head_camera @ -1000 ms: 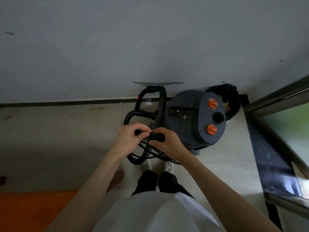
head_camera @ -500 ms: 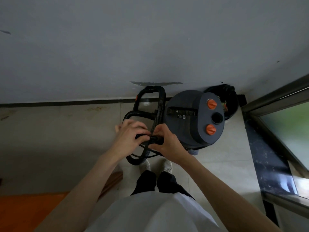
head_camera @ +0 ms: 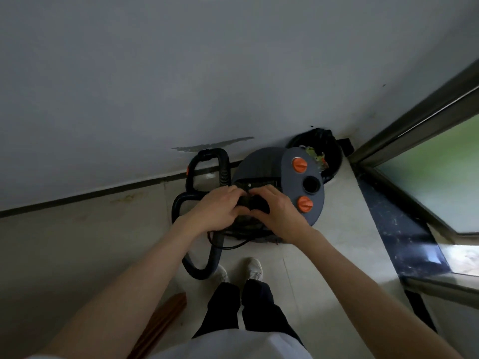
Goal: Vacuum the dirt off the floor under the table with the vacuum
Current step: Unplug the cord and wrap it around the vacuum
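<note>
A grey drum vacuum [head_camera: 261,167] with two orange knobs and a round black port on its lid stands against the wall. Its black ribbed hose [head_camera: 223,169] loops down to the floor on the left. Both hands are over the vacuum's near side. My left hand [head_camera: 215,208] and my right hand [head_camera: 280,213] have curled fingers around a bundle of black power cord [head_camera: 255,203] held between them. Loops of the cord [head_camera: 233,246] hang below my hands. The cord's plug is hidden by my fingers.
A black bin [head_camera: 329,151] with rubbish stands in the corner behind the vacuum. A glass door with a dark metal frame [head_camera: 404,130] and a dark stone threshold [head_camera: 399,229] lie to the right. A brown wooden edge [head_camera: 166,314] shows at lower left. My feet stand on pale tiles.
Both hands have moved up and to the right with the cord, from beside the hose to over the vacuum's body. The view has tilted and shifted.
</note>
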The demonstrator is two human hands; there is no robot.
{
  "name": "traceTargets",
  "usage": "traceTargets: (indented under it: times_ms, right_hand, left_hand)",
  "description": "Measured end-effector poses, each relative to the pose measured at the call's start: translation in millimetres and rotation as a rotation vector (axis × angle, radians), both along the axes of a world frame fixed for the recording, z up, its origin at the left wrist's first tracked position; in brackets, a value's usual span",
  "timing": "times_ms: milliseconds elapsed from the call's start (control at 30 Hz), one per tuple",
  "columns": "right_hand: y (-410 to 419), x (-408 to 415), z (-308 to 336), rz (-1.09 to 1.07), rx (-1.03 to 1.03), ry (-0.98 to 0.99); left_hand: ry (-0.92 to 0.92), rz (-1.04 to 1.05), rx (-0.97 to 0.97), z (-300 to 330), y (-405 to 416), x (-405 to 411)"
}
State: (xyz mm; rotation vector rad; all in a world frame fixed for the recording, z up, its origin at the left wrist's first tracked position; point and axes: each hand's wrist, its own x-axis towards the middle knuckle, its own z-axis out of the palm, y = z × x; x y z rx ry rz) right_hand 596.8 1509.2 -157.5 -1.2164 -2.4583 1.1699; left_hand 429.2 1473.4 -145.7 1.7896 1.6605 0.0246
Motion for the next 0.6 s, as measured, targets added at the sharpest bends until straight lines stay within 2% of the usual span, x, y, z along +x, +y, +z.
traceTargets:
  times_ms: [133,300,467,600]
  right_hand:
    - [47.3,14.8,3.3,-0.160,-0.068,-0.005]
    - [96.1,37.2,-35.2,-0.257,-0.098,-0.092]
    - [128.2,52.7,-93.5,-0.391,-0.020,-0.115]
    - [119.7,58.5,-130.3,-0.492,0.053,-0.254]
  left_hand:
    - [-0.168,0.059,-0.072,-4.6,56.8,7.1]
    - [-0.311,0.055,-0.129,-45.0,121.4,27.7]
    - [-0.199,0.029,-0.012,-106.6,173.9,31.8]
    - [-0.071,0.065,0.065,-161.2,181.7,26.6]
